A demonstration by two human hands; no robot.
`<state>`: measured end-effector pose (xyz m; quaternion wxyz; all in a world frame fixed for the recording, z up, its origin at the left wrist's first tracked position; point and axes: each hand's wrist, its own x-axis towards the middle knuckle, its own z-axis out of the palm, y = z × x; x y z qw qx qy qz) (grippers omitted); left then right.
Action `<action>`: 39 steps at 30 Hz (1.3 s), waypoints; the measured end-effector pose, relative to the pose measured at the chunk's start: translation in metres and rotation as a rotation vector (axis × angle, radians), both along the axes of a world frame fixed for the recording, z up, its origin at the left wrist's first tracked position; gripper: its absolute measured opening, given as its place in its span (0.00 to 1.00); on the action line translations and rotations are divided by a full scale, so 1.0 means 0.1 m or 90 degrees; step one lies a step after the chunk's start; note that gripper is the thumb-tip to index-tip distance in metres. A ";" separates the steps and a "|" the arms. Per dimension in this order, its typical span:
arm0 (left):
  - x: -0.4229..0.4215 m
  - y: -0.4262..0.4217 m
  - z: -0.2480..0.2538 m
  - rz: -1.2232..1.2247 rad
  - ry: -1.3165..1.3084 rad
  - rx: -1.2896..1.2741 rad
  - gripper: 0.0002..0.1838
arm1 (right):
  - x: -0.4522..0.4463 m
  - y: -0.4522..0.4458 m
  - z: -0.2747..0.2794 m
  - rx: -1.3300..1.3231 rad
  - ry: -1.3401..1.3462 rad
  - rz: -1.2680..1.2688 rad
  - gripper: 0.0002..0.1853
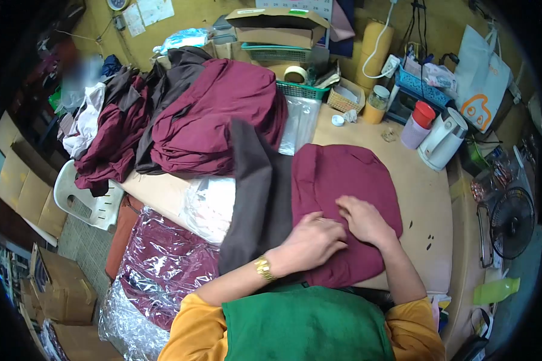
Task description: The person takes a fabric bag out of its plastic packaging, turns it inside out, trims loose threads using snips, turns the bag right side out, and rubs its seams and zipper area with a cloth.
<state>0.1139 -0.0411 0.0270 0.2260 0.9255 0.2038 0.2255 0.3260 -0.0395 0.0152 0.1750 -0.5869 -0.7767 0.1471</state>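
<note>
A folded maroon garment (pixel 349 174) lies on the table in front of me, with a dark grey cloth part (pixel 253 198) stretching out on its left. My left hand (pixel 310 240), below a gold watch, is on the garment's near left part; its fingers are curled in against the maroon cloth, and some fingertips are hidden. Just to the right, my right hand (pixel 364 222) rests on the same cloth with its fingers bent and slightly apart.
Maroon and grey garments (pixel 223 114) are piled at the back left. Clear plastic bags (pixel 211 204) lie nearer. A jar (pixel 376 103), a purple cup (pixel 415 129) and a kettle (pixel 444 139) stand back right. A plastic-wrapped maroon bundle (pixel 162 265) is front left.
</note>
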 end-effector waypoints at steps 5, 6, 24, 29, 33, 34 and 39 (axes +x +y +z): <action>-0.65 0.05 -0.42 0.242 0.067 0.034 0.20 | 0.41 -0.19 -0.29 0.056 -0.086 -0.014 0.17; -0.69 -0.01 -0.50 0.262 0.109 0.072 0.24 | 0.42 -0.17 -0.20 -0.020 -0.050 -0.054 0.17; -0.12 -0.31 -0.60 0.211 0.251 0.087 0.41 | 0.40 -0.29 0.33 0.124 -0.052 -0.310 0.09; 0.20 -0.35 -0.41 0.083 0.138 -0.019 0.26 | -0.39 -0.22 0.39 0.145 0.086 -0.126 0.18; -0.28 0.26 -0.06 0.350 -0.152 0.061 0.13 | -0.20 -0.15 -0.36 0.071 -0.076 -0.093 0.27; -0.45 0.46 -0.16 0.451 -0.230 0.093 0.13 | -0.21 -0.20 -0.36 0.038 -0.076 -0.091 0.28; -0.85 1.08 -0.43 0.589 -0.096 -0.030 0.21 | -0.19 -0.25 -0.39 0.041 -0.058 -0.053 0.31</action>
